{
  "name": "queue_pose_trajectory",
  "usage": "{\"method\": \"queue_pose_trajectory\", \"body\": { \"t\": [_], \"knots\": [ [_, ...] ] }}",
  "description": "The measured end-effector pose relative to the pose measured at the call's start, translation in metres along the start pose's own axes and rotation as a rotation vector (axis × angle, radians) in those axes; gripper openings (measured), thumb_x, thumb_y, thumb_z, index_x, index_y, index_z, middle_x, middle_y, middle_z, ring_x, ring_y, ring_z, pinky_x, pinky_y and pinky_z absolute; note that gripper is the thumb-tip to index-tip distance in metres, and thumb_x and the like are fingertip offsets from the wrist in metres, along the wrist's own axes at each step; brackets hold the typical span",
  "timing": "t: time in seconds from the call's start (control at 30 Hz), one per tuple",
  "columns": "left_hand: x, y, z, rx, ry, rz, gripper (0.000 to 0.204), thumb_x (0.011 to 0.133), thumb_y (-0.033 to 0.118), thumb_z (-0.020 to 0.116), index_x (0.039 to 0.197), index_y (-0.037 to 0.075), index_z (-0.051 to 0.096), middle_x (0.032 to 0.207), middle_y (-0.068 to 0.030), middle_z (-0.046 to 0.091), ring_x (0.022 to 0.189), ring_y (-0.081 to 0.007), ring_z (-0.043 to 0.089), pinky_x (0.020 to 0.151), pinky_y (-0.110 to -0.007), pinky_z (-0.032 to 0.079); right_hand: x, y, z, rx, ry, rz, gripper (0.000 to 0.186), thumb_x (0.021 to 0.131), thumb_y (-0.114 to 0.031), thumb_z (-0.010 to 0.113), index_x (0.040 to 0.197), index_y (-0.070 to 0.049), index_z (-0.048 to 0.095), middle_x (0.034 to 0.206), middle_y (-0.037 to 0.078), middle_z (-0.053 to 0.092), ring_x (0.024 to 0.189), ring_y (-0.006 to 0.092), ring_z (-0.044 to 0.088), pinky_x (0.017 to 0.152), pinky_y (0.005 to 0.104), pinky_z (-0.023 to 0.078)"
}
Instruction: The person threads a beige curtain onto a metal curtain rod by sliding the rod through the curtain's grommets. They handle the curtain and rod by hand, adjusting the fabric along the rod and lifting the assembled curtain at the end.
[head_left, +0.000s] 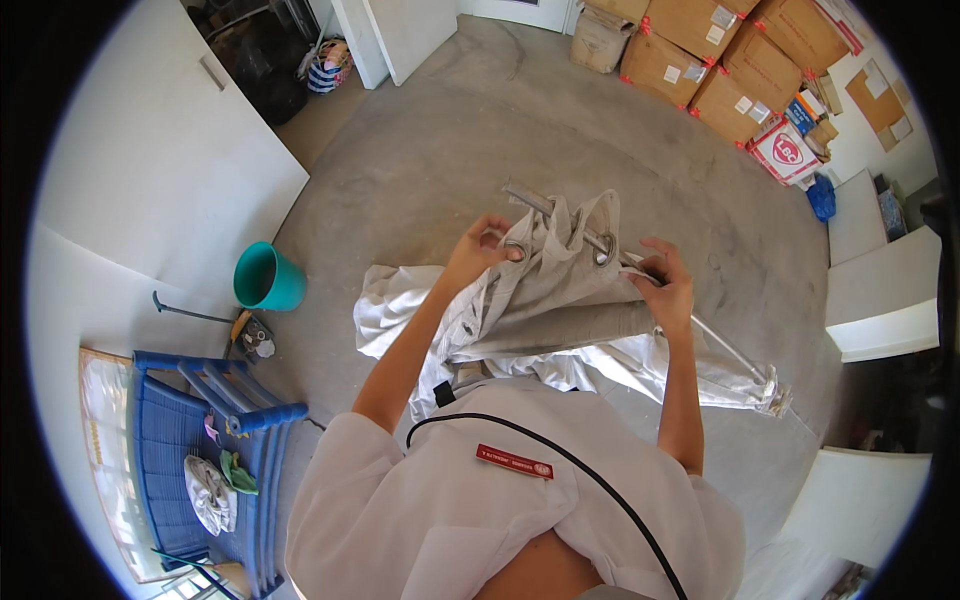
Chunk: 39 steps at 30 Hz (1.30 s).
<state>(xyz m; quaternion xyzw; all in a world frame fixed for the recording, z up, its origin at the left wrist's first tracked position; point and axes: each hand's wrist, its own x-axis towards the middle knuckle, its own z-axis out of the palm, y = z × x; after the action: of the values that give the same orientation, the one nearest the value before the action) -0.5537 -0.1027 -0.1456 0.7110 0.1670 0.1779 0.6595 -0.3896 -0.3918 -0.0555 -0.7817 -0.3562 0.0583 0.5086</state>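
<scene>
Both hands grasp: left hand (478,247) pinches a curtain (560,300) eyelet, right hand (668,283) grips the metal rod (560,215).

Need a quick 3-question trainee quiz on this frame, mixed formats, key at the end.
1. True or false: the rod already passes through at least one eyelet of the curtain.
2. The left hand grips: A) the bucket B) a curtain eyelet C) a box
3. Fill in: the teal bucket stands on the floor to the person's ____.

Key: 1 true; 2 B; 3 left. The right hand holds the rod with the curtain.
</scene>
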Motion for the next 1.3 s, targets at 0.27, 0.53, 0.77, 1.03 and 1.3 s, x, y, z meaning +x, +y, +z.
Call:
{"method": "queue_pose_trajectory", "body": {
  "t": [0.27,0.53,0.77,1.03,1.3],
  "knots": [
    [-0.017,-0.01,-0.052,-0.116,0.098,-0.122,0.032,0.079,0.022,0.084,0.101,0.002,0.073,0.089,-0.0023,0.071,0.084,-0.0086,0.063,0.077,-0.025,0.049,0.011,0.006,0.0,-0.028,-0.027,0.027,0.054,0.075,-0.008,0.085,0.122,-0.013,0.059,0.075,0.005,0.067,0.065,0.0097,0.058,0.06,0.0256,0.047],
    [0.026,0.125,-0.069,0.527,0.226,0.156,0.034,0.084,0.029,0.077,0.103,0.0,0.074,0.08,-0.0089,0.066,0.069,-0.0148,0.059,0.067,-0.031,0.046,0.013,0.01,0.01,-0.053,-0.037,0.012,0.055,0.076,-0.013,0.085,0.124,-0.013,0.057,0.075,0.006,0.067,0.065,0.0122,0.059,0.062,0.027,0.047],
    [0.013,0.126,0.012,0.833,0.499,0.572,0.031,0.082,0.025,0.079,0.101,0.002,0.068,0.085,-0.0112,0.061,0.069,-0.0275,0.062,0.06,-0.036,0.049,0.017,0.02,0.023,-0.048,0.046,0.024,0.055,0.076,-0.019,0.084,0.124,-0.013,0.057,0.078,0.009,0.07,0.067,0.0191,0.064,0.064,0.0319,0.049],
    [0.015,0.107,0.02,0.714,0.577,0.534,0.027,0.083,0.022,0.079,0.098,0.005,0.063,0.089,-0.0093,0.064,0.071,-0.03,0.065,0.06,-0.037,0.052,0.021,0.019,0.017,-0.037,0.016,0.025,0.055,0.076,-0.021,0.085,0.123,-0.012,0.058,0.079,0.009,0.071,0.068,0.0191,0.065,0.064,0.0314,0.049],
    [0.0,0.092,0.057,0.892,0.342,0.775,0.015,0.086,0.012,0.071,0.097,0.009,0.061,0.096,-0.0063,0.064,0.076,-0.0285,0.066,0.062,-0.037,0.053,0.018,0.026,0.018,-0.045,0.018,0.029,0.058,0.075,-0.02,0.085,0.126,-0.013,0.057,0.078,0.007,0.071,0.067,0.0167,0.064,0.065,0.0308,0.049]
  ]
}}
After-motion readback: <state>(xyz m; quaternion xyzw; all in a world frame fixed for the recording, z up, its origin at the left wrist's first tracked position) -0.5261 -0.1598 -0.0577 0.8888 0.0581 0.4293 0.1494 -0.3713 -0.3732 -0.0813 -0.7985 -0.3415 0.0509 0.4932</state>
